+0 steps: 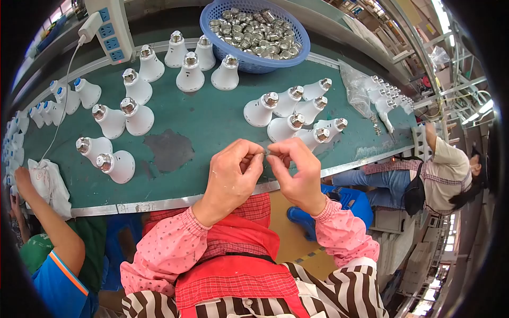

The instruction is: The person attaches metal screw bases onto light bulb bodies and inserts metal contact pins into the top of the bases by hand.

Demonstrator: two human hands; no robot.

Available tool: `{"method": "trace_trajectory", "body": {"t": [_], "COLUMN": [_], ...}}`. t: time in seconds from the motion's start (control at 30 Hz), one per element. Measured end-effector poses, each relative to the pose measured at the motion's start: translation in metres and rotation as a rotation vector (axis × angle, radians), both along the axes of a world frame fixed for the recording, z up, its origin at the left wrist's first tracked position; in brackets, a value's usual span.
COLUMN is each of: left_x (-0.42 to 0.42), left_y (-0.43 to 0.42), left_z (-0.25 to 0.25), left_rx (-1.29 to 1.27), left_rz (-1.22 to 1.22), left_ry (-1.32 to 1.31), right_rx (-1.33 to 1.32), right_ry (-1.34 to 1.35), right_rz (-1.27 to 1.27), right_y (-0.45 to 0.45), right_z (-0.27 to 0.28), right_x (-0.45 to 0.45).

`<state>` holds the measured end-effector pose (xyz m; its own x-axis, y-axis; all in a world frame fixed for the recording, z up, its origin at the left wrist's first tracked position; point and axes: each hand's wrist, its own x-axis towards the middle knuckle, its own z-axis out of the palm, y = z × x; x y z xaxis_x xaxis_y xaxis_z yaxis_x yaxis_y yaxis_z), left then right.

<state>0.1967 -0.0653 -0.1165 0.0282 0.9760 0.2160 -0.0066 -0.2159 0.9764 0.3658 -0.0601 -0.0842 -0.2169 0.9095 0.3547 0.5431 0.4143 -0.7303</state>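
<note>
My left hand [231,172] and my right hand [297,170] meet fingertip to fingertip above the front part of the green bench. Thumb and forefinger are pinched on each, and a tiny thing between them is too small to name. Just beyond my right hand stands a group of white bulb bodies with metal screw caps [284,127]. To the left of my hands, more white bulb bodies [139,116] stand in loose clusters. A blue basket [254,64] holding many loose metal screw caps [254,34] sits at the bench's far edge.
A power strip [112,34] with a white plug and cable stands at the back left. Blue-tipped bulb bodies [87,93] fill the left end, near a white bag [49,185] and a co-worker's arm [53,217]. Another person [442,175] works at right, beyond a clear plastic bag [354,87].
</note>
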Motion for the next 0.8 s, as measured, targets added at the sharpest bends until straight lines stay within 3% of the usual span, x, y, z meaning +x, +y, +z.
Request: {"method": "trace_trajectory", "body": {"t": [0.17,0.27,0.47,0.57,0.6,0.7,0.73,0.8], "left_x": [-0.008,-0.014,-0.022,-0.031,-0.033,-0.028,-0.024,-0.019], "left_y": [0.003,0.006,0.006,0.006,0.006,0.004,0.003,0.001], "left_z": [0.001,0.002,0.01,0.009,0.008,0.004,0.004,0.005], "left_rx": [-0.264,-0.328,-0.464,-0.439,-0.427,-0.407,-0.41,-0.408], "left_rz": [-0.192,-0.231,-0.209,-0.177,-0.172,-0.217,-0.233,-0.263], "left_ry": [-0.158,-0.151,-0.275,-0.232,-0.201,-0.226,-0.233,-0.242], "right_rx": [0.33,0.311,-0.013,-0.216,-0.28,-0.253,-0.066,-0.058], "right_ry": [-0.211,-0.181,-0.002,0.006,-0.036,-0.15,-0.181,-0.083], "right_rz": [0.114,0.154,0.078,0.24,0.417,0.39,0.308,0.142], "right_y": [0.008,0.007,-0.001,-0.008,-0.011,-0.027,-0.022,-0.022], "right_z": [-0.003,-0.005,0.007,0.016,0.018,0.023,0.018,0.019], "right_x": [0.004,0.003,0.003,0.019,0.021,0.015,0.017,0.013]}}
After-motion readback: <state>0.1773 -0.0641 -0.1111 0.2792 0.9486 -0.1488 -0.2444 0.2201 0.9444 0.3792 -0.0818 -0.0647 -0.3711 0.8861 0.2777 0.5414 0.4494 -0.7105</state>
